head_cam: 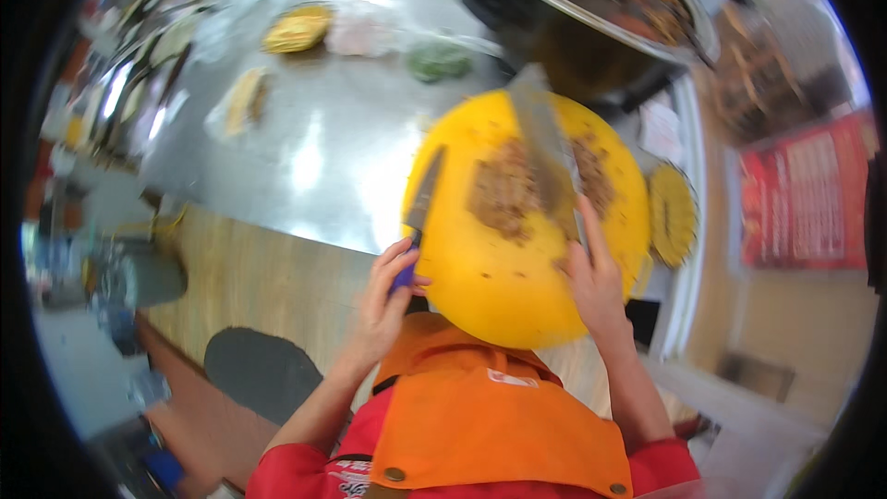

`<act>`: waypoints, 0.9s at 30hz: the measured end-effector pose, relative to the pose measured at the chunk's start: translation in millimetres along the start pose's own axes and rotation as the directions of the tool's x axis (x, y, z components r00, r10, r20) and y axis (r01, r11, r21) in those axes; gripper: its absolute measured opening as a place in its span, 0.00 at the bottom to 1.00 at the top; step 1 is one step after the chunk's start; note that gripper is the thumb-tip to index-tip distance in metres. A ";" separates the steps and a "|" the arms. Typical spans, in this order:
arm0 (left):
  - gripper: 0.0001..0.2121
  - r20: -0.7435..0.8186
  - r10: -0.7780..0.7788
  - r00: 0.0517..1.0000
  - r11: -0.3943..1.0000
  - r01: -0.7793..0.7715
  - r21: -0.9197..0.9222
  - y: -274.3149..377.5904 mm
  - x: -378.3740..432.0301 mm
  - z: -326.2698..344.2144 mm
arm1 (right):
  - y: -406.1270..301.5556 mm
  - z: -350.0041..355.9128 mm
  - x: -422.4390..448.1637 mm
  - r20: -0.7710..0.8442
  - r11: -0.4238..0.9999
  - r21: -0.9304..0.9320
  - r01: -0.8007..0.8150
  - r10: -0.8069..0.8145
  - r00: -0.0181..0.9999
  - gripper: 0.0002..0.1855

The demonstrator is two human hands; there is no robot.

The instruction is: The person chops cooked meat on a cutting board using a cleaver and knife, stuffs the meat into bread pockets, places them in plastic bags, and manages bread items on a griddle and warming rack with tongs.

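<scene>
A round yellow cutting board (499,305) lies before me at the near edge of a metal table. Chopped brown meat (504,197) is heaped at its middle, with small crumbs scattered around. My right hand (597,284) grips a broad-bladed knife (540,142), probably a cleaver. Its blade reaches away from me across the meat and hides part of it. In my left hand (381,294) is a narrower knife (426,194) with a blue handle (404,276), its blade lying along the board's left side. Both knives point away from me.
A large dark pot (575,48) holding food stands beyond the board. Farther left on the metal table (305,125) are a yellow bundle (298,29), a bag of greens (438,59) and a plastic-wrapped item (246,102). A yellow scalloped dish (672,215) sits right of the board.
</scene>
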State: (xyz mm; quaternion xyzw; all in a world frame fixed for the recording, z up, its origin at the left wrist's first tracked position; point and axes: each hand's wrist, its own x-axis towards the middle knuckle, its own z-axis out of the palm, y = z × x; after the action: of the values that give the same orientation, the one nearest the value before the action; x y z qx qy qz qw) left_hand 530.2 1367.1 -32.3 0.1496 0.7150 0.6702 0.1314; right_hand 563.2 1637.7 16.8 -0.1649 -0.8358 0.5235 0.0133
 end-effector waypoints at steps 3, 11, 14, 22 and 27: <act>0.30 -0.049 -0.192 0.980 0.973 0.183 -0.139 -19.0 4.7 13.2 | 31.0 19.5 1.6 -0.026 0.981 -0.133 0.143 -0.148 0.989 0.27; 0.19 0.029 -0.531 0.847 0.782 0.503 -0.369 -18.9 19.0 7.5 | 23.5 34.9 -0.9 -0.068 0.959 -0.237 0.157 -0.177 0.982 0.29; 0.19 -0.074 -0.491 0.868 0.804 0.418 -0.423 -20.6 18.6 8.9 | 17.5 35.0 5.4 0.036 0.987 -0.145 0.071 -0.066 0.997 0.29; 0.19 -0.100 -0.507 0.856 0.848 0.475 -0.233 -10.8 25.7 13.8 | 24.2 56.1 0.3 -0.100 0.953 -0.253 0.168 -0.199 0.975 0.29; 0.19 -0.050 -0.428 0.902 0.903 0.430 0.018 -13.8 21.5 33.8 | 4.8 19.8 0.0 -0.111 0.989 -0.140 0.037 -0.052 0.992 0.28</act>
State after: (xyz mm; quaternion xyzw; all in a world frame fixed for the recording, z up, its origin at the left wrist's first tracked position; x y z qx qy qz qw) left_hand 523.0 1405.7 -48.1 -0.0245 0.7426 0.6179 0.2573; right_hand 560.6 1622.3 3.7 -0.1763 -0.8713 0.4538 0.0612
